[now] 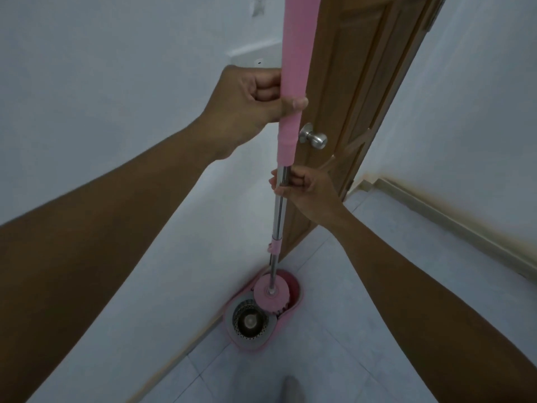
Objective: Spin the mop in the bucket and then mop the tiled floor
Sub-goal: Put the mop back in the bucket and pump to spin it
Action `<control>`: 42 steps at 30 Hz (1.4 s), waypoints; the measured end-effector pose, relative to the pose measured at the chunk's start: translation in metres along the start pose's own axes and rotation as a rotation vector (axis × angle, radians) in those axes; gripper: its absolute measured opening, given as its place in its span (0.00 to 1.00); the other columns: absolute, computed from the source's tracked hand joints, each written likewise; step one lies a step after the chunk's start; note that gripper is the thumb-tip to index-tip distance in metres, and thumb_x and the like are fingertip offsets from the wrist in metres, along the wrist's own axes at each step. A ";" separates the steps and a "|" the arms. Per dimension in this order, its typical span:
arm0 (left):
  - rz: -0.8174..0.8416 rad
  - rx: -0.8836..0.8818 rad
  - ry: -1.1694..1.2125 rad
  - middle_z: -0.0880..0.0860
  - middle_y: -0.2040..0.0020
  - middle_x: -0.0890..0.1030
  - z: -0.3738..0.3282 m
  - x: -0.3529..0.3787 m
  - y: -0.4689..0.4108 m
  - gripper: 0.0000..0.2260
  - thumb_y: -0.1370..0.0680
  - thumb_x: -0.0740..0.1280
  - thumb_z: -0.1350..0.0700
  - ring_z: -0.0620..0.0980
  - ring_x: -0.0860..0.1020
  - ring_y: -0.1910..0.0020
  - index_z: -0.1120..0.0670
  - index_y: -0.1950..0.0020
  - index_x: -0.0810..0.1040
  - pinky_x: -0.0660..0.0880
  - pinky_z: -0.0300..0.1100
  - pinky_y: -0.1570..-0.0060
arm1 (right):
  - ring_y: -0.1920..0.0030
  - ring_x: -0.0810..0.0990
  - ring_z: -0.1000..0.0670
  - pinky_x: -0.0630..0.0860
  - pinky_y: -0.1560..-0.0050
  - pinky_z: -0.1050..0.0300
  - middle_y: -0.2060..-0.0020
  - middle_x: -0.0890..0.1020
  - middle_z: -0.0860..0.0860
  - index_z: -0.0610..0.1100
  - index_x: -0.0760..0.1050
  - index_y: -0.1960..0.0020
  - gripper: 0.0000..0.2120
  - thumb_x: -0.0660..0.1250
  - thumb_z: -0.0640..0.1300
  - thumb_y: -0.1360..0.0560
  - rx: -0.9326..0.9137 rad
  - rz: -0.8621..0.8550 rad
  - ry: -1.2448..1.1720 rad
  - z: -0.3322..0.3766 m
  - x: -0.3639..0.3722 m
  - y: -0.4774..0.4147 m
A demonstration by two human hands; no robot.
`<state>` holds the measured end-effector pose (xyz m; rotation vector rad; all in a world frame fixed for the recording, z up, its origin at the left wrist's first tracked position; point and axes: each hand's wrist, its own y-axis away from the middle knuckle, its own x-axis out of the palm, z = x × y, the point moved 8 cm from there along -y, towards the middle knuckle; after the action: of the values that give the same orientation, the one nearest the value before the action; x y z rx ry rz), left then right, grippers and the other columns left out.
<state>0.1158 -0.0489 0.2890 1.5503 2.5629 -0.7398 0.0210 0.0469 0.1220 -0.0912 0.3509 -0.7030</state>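
A pale wall [87,82] fills the left side. Against it our left hand [252,94] is closed firmly round the foam sleeve [293,39] of the mop [287,135], thumb laid across the front. Low down, in the corner where wall meets door, sits the pink bucket [255,344]. Its spinner basket [250,319] is nearest us and holds nothing. The mop head [270,293] sits at the far compartment, just beside the basket, with strands showing under its disc. We cannot tell whether it rests in water.

We judge the mop light and stiff, top-heavy only once the strands are soaked. The foam should give a sure hold, so the upper hand belongs there. The steel shaft [278,216] looks smooth and likely slippery when wet. Our right hand [308,189] pinches it just below the sleeve, fingers curled round the metal, well above the pink collar [274,247]. The two hands are apart, one above the other. For spinning, we would guess a looser lower hold lets the shaft turn.

Just right of the sleeve is the door knob [316,139] on the wooden door [363,97], near enough to knock. Further right lie the tiled floor [392,301], not yet mopped, and the skirting [450,216].
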 end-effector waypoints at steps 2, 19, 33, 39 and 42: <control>-0.013 0.009 -0.006 0.53 0.43 0.84 -0.003 -0.007 0.005 0.20 0.25 0.73 0.59 0.46 0.84 0.47 0.60 0.34 0.77 0.81 0.43 0.46 | 0.51 0.85 0.54 0.80 0.48 0.63 0.52 0.84 0.50 0.34 0.78 0.40 0.17 0.73 0.31 0.28 -0.030 0.012 0.032 0.008 0.007 0.001; -0.032 -0.139 0.040 0.58 0.42 0.84 0.046 -0.039 0.055 0.22 0.27 0.75 0.61 0.52 0.84 0.46 0.63 0.34 0.77 0.80 0.55 0.43 | 0.50 0.85 0.48 0.81 0.43 0.53 0.51 0.85 0.44 0.34 0.78 0.40 0.16 0.72 0.32 0.27 0.053 0.037 0.041 -0.018 0.076 0.029; -0.017 -0.298 0.078 0.57 0.42 0.84 0.131 -0.017 0.099 0.22 0.29 0.75 0.64 0.53 0.84 0.46 0.63 0.35 0.78 0.80 0.53 0.42 | 0.49 0.83 0.57 0.79 0.43 0.61 0.49 0.84 0.49 0.39 0.77 0.40 0.14 0.71 0.34 0.25 0.291 0.084 0.027 -0.100 0.114 0.061; 0.026 -0.405 0.111 0.56 0.42 0.84 0.155 -0.008 0.113 0.24 0.31 0.77 0.63 0.53 0.85 0.47 0.61 0.35 0.79 0.79 0.57 0.42 | 0.50 0.84 0.56 0.80 0.43 0.55 0.50 0.85 0.54 0.47 0.79 0.44 0.12 0.72 0.41 0.27 0.331 0.165 0.126 -0.118 0.121 0.067; 0.068 -0.393 0.136 0.54 0.42 0.84 0.143 -0.012 0.100 0.23 0.29 0.76 0.64 0.52 0.84 0.45 0.60 0.35 0.79 0.79 0.55 0.40 | 0.49 0.84 0.55 0.81 0.43 0.54 0.50 0.86 0.53 0.46 0.80 0.43 0.14 0.73 0.47 0.27 0.319 0.122 0.080 -0.108 0.115 0.060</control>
<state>0.1788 -0.0820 0.1288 1.5870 2.5273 -0.1118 0.1017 0.0220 -0.0239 0.2593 0.3145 -0.6346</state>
